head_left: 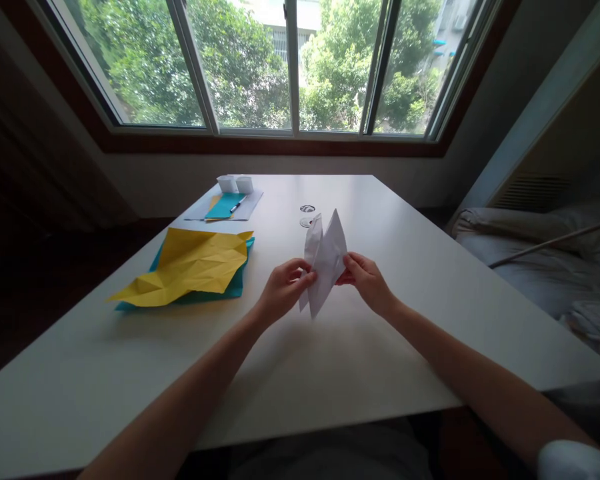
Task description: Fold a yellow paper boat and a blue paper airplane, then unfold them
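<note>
A folded sheet of white paper (326, 263) is held up above the table, its pointed flaps standing up and hanging down. My left hand (284, 288) pinches its left side between thumb and fingers. On the right edge, my right hand (364, 279) grips the paper, with some fingers behind it. To the left lies a creased yellow sheet of paper (195, 263) on top of a teal sheet (236, 285).
On the white table (430, 313), at the far left, are two white paper cups (244, 185), small teal paper (224, 207) and a pen (239, 204). Two round objects (307, 209) lie beyond my hands. A window (290, 73) stands behind; grey bedding (520, 247) is at right.
</note>
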Available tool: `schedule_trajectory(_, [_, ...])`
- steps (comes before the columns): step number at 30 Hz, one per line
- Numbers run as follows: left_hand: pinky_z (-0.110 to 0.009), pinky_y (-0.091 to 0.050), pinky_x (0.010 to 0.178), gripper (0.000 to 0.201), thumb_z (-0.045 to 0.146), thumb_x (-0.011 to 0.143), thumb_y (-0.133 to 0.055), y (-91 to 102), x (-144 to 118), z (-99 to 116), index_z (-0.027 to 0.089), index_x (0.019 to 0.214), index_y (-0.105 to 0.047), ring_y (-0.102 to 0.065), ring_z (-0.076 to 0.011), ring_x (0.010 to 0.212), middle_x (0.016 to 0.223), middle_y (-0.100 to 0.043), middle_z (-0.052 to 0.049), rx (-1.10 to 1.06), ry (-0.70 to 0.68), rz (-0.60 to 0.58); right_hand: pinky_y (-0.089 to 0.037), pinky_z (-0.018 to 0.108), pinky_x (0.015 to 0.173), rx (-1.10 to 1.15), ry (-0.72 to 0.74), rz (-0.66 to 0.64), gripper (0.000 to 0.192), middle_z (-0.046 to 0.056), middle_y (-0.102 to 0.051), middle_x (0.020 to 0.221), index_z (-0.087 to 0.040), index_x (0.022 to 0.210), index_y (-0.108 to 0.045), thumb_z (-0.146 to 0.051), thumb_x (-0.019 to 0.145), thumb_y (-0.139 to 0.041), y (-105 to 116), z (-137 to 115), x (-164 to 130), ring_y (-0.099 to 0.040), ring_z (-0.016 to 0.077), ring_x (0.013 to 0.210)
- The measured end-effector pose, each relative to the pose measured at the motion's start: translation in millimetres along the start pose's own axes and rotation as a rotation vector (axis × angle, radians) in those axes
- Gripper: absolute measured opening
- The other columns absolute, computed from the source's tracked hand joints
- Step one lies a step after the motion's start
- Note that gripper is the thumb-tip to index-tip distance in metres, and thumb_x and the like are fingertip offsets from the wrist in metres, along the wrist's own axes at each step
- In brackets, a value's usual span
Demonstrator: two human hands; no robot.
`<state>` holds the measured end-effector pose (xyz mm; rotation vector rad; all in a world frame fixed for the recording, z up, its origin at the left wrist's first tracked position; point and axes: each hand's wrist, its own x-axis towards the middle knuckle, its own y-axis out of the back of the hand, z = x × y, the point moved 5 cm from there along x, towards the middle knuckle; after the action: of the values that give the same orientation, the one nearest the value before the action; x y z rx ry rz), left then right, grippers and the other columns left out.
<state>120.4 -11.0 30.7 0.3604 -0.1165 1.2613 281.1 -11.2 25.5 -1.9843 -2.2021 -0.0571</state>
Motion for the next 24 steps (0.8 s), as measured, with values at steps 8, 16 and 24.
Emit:
schedule_trajectory(8, [-0.025, -0.050, 0.062, 0.019, 0.036, 0.078, -0.057, 3.4, -1.3, 3.0, 0.017, 0.077, -0.056, -0.058, -0.0137, 0.069, 0.074, -0.058, -0.001, 0.228, -0.129, 0.118, -0.051, 0.027, 0.057, -0.107, 0.027, -0.018, 0.036, -0.001, -0.060, 0.065, -0.018, 0.086, -0.053, -0.049, 0.069, -0.063, -0.5, 4.0, -0.2, -0.059, 0.0121, 0.059])
schedule_trajectory(16, [-0.037, -0.046, 0.085, 0.025, 0.020, 0.083, -0.050, -2.7, -18.4, 34.9, 0.022, 0.108, -0.053, -0.050, -0.0215, 0.103, 0.118, -0.046, -0.010, 0.839, -0.512, 0.317, -0.052, 0.030, 0.063, -0.094, 0.107, -0.111, 0.026, 0.001, -0.062, 0.073, -0.017, 0.082, -0.057, -0.035, 0.068, -0.067, -9.9, 1.7, -4.1, -0.060, 0.0131, 0.064])
schedule_trajectory(24, [-0.026, -0.048, 0.069, 0.028, 0.030, 0.079, -0.058, -2.0, -17.2, 36.2, 0.021, 0.105, -0.054, -0.061, -0.0175, 0.080, 0.095, -0.062, -0.005, 0.814, -0.414, 0.331, -0.054, 0.032, 0.068, -0.275, 0.212, -0.156, 0.019, 0.002, -0.064, 0.078, -0.018, 0.087, -0.060, -0.032, 0.075, -0.061, -14.3, -3.9, -11.4, -0.061, 0.0155, 0.070])
